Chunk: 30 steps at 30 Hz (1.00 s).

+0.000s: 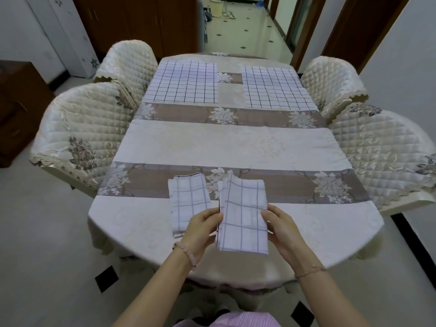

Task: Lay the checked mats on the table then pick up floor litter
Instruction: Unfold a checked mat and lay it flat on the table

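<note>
A folded checked mat is held at the near edge of the table, pinched at its sides by the left hand and right hand. A second folded mat lies just beside it (the far-left mat and far-right mat are already spread). Unfolding is probably called for next.

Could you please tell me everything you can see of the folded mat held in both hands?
The held mat is white cloth with a thin blue-grey check, folded into a tall narrow rectangle of several layers. It is slightly tilted, over the near end of the table; whether it rests there I cannot tell. The left hand pinches its left edge, the right hand its right edge. Another folded mat lies just to its left.
</note>
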### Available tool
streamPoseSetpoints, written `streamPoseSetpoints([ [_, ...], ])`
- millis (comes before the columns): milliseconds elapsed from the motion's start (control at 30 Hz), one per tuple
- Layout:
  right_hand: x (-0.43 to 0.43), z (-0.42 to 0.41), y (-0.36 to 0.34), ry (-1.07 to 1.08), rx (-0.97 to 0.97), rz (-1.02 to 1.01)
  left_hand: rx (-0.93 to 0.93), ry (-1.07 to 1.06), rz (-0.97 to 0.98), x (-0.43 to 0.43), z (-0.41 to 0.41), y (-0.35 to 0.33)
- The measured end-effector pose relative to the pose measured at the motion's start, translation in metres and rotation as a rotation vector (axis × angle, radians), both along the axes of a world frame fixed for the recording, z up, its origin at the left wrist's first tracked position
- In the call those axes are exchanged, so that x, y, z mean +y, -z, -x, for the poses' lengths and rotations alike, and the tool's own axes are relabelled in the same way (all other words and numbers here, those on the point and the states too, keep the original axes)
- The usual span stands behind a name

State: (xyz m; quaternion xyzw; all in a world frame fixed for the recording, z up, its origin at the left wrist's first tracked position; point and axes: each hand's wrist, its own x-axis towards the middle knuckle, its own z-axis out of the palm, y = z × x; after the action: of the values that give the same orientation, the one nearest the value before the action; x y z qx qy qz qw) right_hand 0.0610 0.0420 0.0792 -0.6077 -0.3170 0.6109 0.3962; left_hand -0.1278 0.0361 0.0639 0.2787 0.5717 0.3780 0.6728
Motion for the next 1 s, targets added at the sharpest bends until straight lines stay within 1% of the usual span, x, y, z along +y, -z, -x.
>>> streamPoseSetpoints([
  [67, 0.000, 0.005, 0.003, 0.016, -0.111, -0.013, 0.077, -0.042, -0.040, 0.002, 0.001, 0.000],
  [133, -0.003, 0.012, 0.002, 0.000, -0.315, -0.074, 0.140, -0.100, -0.094, 0.005, 0.001, -0.004],
  [167, -0.005, 0.017, 0.000, -0.021, -0.352, -0.111, 0.158, -0.121, -0.120, 0.006, 0.000, -0.005],
  [200, -0.006, 0.023, -0.002, -0.045, -0.322, -0.132, 0.173, -0.132, -0.147, 0.006, -0.001, -0.007],
  [233, -0.008, 0.030, -0.005, -0.076, -0.244, -0.122, 0.186, -0.132, -0.171, 0.006, -0.001, -0.007],
  [300, -0.011, 0.042, -0.010, -0.144, -0.092, -0.063, 0.188, -0.126, -0.203, 0.007, -0.004, -0.009],
  [333, -0.012, 0.046, -0.012, -0.169, -0.061, -0.051, 0.179, -0.121, -0.212, 0.007, -0.005, -0.010],
  [400, -0.012, 0.052, -0.014, -0.183, -0.076, -0.070, 0.178, -0.107, -0.222, 0.008, -0.005, -0.012],
  [467, -0.010, 0.055, -0.015, -0.151, -0.089, -0.080, 0.173, -0.107, -0.228, 0.008, -0.005, -0.013],
  [600, -0.008, 0.053, -0.017, -0.103, -0.088, -0.087, 0.150, -0.107, -0.208, 0.007, -0.006, -0.014],
  [700, -0.007, 0.052, -0.016, -0.111, -0.077, -0.092, 0.121, -0.088, -0.200, 0.006, -0.008, -0.018],
  [833, -0.003, 0.049, -0.008, -0.089, -0.168, -0.103, 0.141, -0.077, -0.213, 0.005, -0.005, -0.021],
  [1000, 0.004, 0.022, -0.003, -0.001, -0.174, -0.117, 0.200, -0.210, -0.194, 0.009, 0.033, -0.020],
])
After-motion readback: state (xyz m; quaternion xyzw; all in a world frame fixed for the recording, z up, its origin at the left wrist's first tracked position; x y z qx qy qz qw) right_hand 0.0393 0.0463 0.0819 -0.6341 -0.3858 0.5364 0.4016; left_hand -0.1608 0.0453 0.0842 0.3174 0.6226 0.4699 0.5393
